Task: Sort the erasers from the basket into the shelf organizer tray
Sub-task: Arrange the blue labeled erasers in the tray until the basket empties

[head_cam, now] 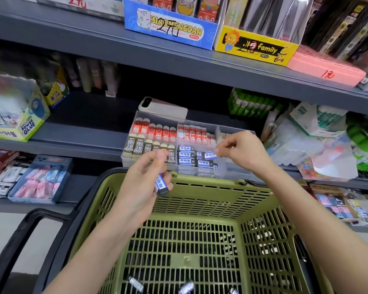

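Now your right hand (240, 151) pinches a blue eraser (210, 155) over the blue row of the tray (180, 122); your left hand (142, 181) grips a second eraser (162, 185) above the basket (210, 200), where loose erasers (186, 287) lie.

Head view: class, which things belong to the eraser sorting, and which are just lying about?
Job: basket, tray, left hand with held eraser, right hand with pinched eraser, loose erasers in the basket.
Lying about: phone, glue box, yellow box, pink box.
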A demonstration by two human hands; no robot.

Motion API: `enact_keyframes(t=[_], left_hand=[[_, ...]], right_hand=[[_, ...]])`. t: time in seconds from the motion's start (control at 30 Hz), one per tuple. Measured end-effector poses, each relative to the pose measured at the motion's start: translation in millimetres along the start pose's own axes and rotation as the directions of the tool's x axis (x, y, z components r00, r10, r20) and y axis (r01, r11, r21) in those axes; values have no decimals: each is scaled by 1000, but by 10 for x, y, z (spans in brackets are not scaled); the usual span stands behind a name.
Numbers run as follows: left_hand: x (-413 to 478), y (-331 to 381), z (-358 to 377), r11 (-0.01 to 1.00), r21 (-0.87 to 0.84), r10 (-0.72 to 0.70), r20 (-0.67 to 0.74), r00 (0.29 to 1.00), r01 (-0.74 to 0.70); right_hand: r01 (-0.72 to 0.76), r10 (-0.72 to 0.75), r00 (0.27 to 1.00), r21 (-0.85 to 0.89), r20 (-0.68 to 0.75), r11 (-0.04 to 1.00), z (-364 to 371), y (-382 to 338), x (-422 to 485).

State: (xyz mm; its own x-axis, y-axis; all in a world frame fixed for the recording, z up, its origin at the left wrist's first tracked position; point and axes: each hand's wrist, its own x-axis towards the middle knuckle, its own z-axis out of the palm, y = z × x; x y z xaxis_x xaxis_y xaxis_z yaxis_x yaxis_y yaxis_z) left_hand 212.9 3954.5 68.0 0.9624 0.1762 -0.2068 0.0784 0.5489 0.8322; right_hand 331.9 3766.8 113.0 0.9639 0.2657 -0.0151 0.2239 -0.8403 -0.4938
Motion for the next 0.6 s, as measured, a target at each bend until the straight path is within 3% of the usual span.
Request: enact_keyframes(t=[0.2, 0.33, 0.43, 0.5, 0.57, 0.6], left_hand=[[-16, -45, -14, 961, 247, 135, -31, 990, -123], [5, -51, 20, 975, 201, 116, -115, 987, -91], [36, -52, 93, 987, 153, 77, -139, 987, -55], [46, -43, 169, 988, 141, 76, -136, 988, -57], [60, -33, 244, 990, 116, 95, -141, 985, -79], [68, -30, 276, 990, 106, 107, -140, 984, -93]], right_hand=[[146, -150, 989, -341, 14, 929, 204, 23, 182], [280, -316, 948, -545, 30, 790, 283, 83, 195], [284, -361, 932, -653, 18, 702, 271, 73, 131], [297, -419, 900, -530, -124, 794, 251, 0, 5], [350, -349, 923, -23, -160, 936, 220, -168, -223], [344, -334, 939, 234, -83, 909, 204, -285, -360]])
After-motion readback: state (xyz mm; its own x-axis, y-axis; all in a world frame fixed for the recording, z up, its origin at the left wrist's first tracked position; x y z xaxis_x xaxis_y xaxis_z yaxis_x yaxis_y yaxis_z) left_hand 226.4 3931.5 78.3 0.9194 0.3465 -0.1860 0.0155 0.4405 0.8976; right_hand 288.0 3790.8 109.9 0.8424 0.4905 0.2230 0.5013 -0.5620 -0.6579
